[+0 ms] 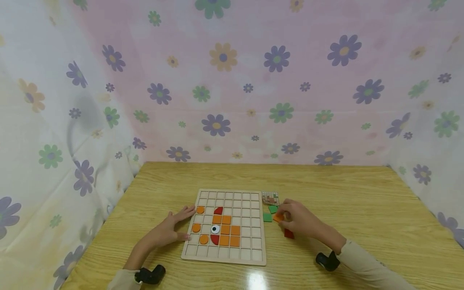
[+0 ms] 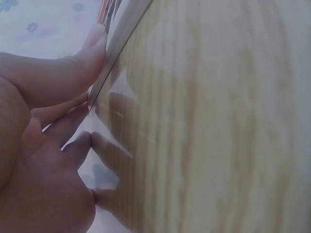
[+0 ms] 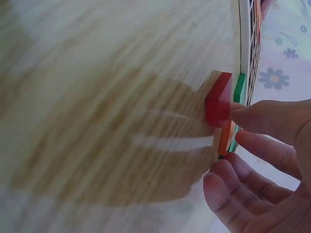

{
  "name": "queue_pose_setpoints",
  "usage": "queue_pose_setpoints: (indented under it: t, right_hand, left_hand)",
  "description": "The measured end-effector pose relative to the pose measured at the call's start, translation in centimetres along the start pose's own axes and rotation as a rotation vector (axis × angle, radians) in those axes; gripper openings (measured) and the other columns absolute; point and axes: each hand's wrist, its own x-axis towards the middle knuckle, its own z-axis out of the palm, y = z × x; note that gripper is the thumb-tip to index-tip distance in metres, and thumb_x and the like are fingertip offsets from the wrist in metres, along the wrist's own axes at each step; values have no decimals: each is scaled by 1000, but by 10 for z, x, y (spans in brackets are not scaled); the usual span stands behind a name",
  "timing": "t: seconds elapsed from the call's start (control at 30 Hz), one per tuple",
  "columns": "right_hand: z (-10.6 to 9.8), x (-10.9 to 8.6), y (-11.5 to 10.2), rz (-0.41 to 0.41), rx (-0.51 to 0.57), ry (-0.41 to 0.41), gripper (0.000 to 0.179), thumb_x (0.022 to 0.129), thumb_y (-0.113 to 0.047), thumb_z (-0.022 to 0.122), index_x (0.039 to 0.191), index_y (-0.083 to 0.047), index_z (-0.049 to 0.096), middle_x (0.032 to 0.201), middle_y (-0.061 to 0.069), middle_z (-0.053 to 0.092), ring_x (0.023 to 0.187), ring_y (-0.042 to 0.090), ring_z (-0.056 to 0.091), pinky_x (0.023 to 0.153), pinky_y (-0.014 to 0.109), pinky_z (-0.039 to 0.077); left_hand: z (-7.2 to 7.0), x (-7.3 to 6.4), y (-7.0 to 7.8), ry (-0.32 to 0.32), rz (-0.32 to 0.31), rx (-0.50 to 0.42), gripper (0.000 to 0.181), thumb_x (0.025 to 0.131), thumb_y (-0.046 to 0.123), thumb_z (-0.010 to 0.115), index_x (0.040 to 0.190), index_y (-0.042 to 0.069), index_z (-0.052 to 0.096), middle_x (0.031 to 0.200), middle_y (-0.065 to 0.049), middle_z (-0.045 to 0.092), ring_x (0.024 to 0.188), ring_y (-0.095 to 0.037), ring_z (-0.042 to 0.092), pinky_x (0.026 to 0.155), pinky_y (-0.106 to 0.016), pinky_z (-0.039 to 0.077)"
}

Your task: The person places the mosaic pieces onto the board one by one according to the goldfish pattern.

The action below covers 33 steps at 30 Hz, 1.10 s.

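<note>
A wooden grid board (image 1: 250, 254) lies on the table, carrying orange square tiles (image 1: 225, 230), orange round pieces (image 1: 196, 228), red curved pieces (image 1: 215, 240) and a white eye piece (image 1: 215, 229). My left hand (image 1: 167, 230) rests at the board's left edge, fingers extended and thumb at the rim. Right of the board, my right hand (image 1: 301, 218) pinches a loose orange square tile (image 1: 278, 217) between thumb and index finger, low over the table. Near that hand are a red piece (image 3: 219, 101), partly under the fingers in the head view, and green tiles (image 1: 267, 218).
A small pattern card (image 1: 270, 197) lies by the board's upper right corner. Flowered cloth (image 1: 250, 137) hangs behind the wooden table (image 1: 344, 193) and on both sides. Black wrist devices (image 1: 327, 261) sit by both sleeves.
</note>
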Motion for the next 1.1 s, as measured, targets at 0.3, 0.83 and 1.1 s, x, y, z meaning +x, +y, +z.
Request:
queue_pose_setpoints:
  t: [0.3,0.83,1.1]
  right_hand:
    - [5,1,3,15,28,19,12,80,-2,73,91,-6,68,84,0,53,62,7,43,51,21,42]
    - [1,2,2,15,75,-2,15,81,4,65,90,-7,69,83,0,55,64,7,46,53,23,44]
    - [-1,3,0,5,58,1,15,80,2,65,90,-7,70,82,-1,54,64,6,48,54,22,47]
  left_hand:
    - [0,0,2,6,-11,17,80,79,23,75,147,9,35,153,-13,25,141,-39,10,105,-64,-11]
    - [0,-1,0,8,-1,9,79,80,24,74,147,8,35,154,-14,24,141,-39,9,105,-64,-12]
    - [0,0,-1,9,5,18,80,79,23,75,147,8,36,153,-15,26,141,-39,11,105,-65,-11]
